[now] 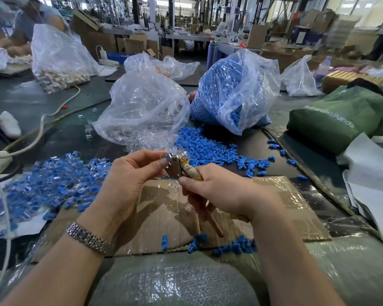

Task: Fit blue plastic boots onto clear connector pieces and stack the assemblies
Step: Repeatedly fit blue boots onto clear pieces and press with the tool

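Now | my right hand (217,191) grips taped metal pliers (181,165) | my left hand (128,173) fingertips pinch a small blue plastic boot (169,155) at their tip | assembled blue-and-clear pile (53,182) left.

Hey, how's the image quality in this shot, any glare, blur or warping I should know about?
Head view: wide-angle warping bends the edges; glare on the clear bag and the taped cardboard; background workshop soft and blurred; left hand, right hand and tool reasonably sharp.

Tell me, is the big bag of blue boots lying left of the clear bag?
No, the bag of blue boots lies right of the clear bag.
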The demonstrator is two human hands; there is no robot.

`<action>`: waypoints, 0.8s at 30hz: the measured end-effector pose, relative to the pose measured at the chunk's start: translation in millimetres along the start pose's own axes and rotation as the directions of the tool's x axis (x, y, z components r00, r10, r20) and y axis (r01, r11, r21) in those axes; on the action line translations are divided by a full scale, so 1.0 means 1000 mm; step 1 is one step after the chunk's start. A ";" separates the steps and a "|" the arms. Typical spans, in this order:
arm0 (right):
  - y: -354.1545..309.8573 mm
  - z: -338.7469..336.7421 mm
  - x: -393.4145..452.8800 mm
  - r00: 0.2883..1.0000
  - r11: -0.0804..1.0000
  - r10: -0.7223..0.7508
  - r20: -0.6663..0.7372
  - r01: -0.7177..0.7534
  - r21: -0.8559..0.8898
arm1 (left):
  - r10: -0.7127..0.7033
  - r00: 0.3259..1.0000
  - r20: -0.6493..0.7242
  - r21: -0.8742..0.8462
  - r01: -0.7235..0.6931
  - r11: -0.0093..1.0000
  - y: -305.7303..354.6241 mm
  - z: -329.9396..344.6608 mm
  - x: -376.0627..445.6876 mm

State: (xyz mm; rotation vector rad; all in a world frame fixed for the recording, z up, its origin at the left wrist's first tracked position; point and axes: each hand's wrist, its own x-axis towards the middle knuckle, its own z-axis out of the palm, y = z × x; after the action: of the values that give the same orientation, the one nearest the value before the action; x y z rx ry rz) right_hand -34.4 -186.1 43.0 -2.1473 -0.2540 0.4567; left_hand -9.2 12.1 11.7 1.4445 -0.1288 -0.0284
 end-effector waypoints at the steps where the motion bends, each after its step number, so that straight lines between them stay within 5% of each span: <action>1: 0.000 0.000 0.000 1.000 1.000 0.000 -0.002 0.000 -0.005 | 0.023 1.000 0.001 0.020 -0.023 1.000 0.000 0.000 0.000; 5: -0.003 -0.003 -0.001 1.000 1.000 0.000 0.018 0.000 -0.011 | 0.122 0.992 -0.024 0.092 -0.119 0.989 -0.003 -0.005 0.004; 9: 0.000 -0.018 -0.004 0.981 0.996 0.044 -0.188 -0.057 -0.066 | 0.232 0.955 -0.187 0.336 -0.160 0.928 -0.009 -0.019 0.012; 13: 0.019 -0.033 -0.004 0.884 0.908 0.132 -0.448 -0.289 -0.303 | 0.401 0.874 -0.275 0.815 -0.009 0.579 -0.012 -0.026 0.012; 16: 0.038 -0.032 0.000 0.817 0.799 0.251 -0.519 -0.477 -0.366 | 0.425 0.883 -0.197 0.945 0.055 0.323 -0.013 -0.023 0.009; 21: 0.047 -0.026 0.003 0.768 0.691 0.345 -0.540 -0.597 -0.407 | 0.277 0.939 0.202 0.865 -0.304 0.399 -0.024 0.000 0.007; 24: 0.047 -0.023 0.004 0.754 0.665 0.337 -0.564 -0.615 -0.424 | 0.100 0.941 0.323 0.878 -0.337 0.339 -0.034 0.009 0.008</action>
State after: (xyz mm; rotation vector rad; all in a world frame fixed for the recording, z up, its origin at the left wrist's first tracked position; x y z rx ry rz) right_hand -20.2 -229.1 15.4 -2.8786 0.5525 0.1683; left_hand -0.4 -2.0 -20.0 2.5950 -0.6135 0.1462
